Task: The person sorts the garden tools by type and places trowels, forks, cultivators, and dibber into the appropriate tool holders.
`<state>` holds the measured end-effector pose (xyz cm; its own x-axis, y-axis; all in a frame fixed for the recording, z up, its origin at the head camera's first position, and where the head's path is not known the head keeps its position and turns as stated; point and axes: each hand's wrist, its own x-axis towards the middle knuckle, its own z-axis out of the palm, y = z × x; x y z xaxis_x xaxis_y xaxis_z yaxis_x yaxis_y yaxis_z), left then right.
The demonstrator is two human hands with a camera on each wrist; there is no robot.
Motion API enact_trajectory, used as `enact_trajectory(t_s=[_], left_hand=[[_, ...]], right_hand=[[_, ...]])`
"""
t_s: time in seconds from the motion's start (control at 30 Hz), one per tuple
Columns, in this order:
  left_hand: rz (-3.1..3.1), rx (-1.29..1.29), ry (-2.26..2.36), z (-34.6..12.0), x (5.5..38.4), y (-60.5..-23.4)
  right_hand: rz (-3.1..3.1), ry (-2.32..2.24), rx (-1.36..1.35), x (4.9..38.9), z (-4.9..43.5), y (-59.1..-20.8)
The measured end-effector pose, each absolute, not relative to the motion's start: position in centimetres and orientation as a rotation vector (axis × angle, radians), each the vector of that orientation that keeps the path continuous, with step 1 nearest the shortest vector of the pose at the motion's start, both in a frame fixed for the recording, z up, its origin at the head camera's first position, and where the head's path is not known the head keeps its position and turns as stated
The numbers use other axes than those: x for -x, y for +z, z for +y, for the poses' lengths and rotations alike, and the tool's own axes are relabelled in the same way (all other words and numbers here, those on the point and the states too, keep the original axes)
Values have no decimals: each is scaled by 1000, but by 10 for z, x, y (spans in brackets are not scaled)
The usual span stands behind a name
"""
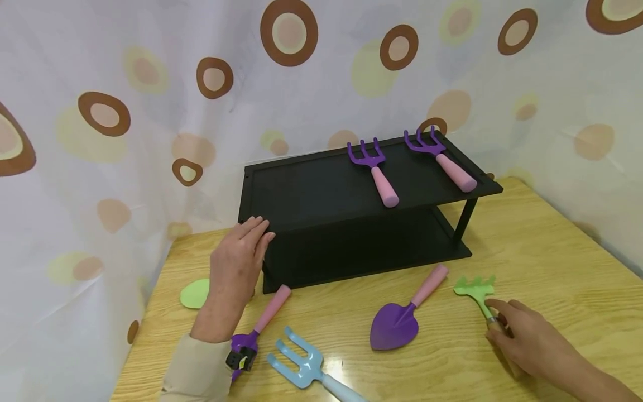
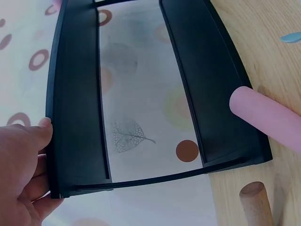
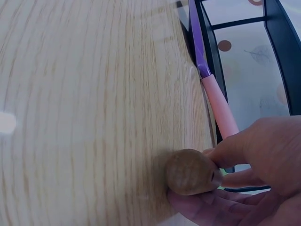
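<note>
My left hand [image 1: 233, 273] grips the left front corner of a black two-tier rack [image 1: 301, 195]. In the left wrist view its thumb lies on one side of the shelf edge and the fingers curl round the other. At the right, my right hand [image 1: 537, 340] holds a small green hand rake [image 1: 474, 289] by its wooden handle [image 3: 190, 172], low over the table. Two purple hand rakes with pink handles, one central [image 1: 384, 187] and one farther right [image 1: 454, 172], rest on the rack's top tier.
In front of the rack lie a purple trowel [image 1: 394, 329] and a light blue fork [image 1: 306, 363]. Another purple tool with a pink handle [image 1: 273, 309] is partly behind my left wrist. A green blade [image 1: 195, 294] shows at the left. Patterned cloth [image 1: 150, 67] hangs behind the table [image 1: 532, 245].
</note>
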<state>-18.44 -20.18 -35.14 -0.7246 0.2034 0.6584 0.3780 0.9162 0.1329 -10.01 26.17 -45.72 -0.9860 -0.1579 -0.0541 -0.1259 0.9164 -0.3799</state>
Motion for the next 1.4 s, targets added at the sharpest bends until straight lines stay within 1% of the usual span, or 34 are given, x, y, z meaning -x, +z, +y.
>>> enact_trajectory(t_s=[0.63,0.87,1.03,1.33,1.4], left_hand=[[-2325,403,-373,-199,185,-355],[-2339,390,-378,-199,185,-356],[-2347,388,-384,-199,185,-356],[-2357,379,-388,-199,185,-357],[-2356,377,-387,-199,185,-357]], right_hand=[[3056,-588,248,100,266,-443],[3091,-551,305,103,265,-424],[3161,-488,417,107,262,-407],[3311,-415,725,115,245,-374],[3306,-415,741,116,240,-366]])
